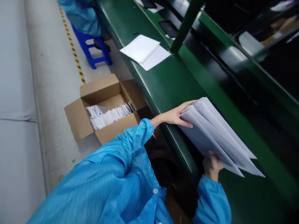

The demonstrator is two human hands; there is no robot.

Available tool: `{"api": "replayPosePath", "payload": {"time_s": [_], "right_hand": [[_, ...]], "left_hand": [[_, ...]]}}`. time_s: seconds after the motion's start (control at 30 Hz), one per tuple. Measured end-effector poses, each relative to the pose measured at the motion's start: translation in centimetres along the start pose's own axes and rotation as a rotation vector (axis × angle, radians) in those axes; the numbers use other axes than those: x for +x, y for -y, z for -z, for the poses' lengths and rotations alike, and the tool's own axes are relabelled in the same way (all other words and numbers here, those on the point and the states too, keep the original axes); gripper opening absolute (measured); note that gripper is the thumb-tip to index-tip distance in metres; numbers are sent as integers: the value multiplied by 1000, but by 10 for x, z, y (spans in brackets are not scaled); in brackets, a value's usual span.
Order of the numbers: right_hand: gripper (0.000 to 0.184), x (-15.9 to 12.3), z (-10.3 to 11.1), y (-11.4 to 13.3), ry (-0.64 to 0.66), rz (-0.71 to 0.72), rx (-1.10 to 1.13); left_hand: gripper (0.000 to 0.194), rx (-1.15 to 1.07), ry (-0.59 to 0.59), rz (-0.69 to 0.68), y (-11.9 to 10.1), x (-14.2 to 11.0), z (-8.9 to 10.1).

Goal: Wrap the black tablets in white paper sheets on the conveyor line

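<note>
Both of my hands hold a fanned stack of white sheets (217,133) over the near edge of the green workbench (173,84). My left hand (175,115) grips the stack's upper left corner, thumb on top. My right hand (211,165) supports the stack from underneath at its lower edge, with only the fingers showing. Both arms wear blue sleeves.
An open cardboard box (105,107) full of white packets stands on the floor left of the bench. More white sheets (146,51) lie farther along the bench. A person in blue sits on a blue stool (93,49). Yellow-black tape (72,46) marks the floor.
</note>
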State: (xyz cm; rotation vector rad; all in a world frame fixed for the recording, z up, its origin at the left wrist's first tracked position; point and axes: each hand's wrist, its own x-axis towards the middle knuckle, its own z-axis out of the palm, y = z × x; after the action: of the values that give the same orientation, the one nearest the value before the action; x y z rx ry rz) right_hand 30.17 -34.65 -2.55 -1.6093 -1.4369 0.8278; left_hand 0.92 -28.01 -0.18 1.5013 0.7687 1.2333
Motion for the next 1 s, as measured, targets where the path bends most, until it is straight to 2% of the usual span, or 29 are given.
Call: {"api": "replayPosePath", "payload": {"time_s": [0.1,0.2,0.33,0.47,0.57,0.7,0.77,0.87,1.0], "right_hand": [[80,5,-34,25,-80,39,42],[93,11,-65,47,-11,77,-45],[109,20,-93,64,81,103,-106],[101,28,-106,74,75,170,-133],[100,36,-114,79,32,231,-100],[116,49,-125,77,-26,218,64],[117,54,-128,74,-30,194,127],[109,56,-131,70,-39,188,147],[94,51,-137,74,-49,215,164]], "left_hand": [[119,24,-148,7,-3,-22,31],[118,58,-242,46,-8,-35,64],[123,77,-259,-5,-16,-41,94],[121,99,-233,-99,-27,-25,106],[119,138,-205,-86,-32,-9,115],[125,158,-141,16,-17,-2,128],[126,174,-136,60,-4,-3,131],[122,211,-171,64,10,-5,132],[114,190,-264,36,9,-16,129]]}}
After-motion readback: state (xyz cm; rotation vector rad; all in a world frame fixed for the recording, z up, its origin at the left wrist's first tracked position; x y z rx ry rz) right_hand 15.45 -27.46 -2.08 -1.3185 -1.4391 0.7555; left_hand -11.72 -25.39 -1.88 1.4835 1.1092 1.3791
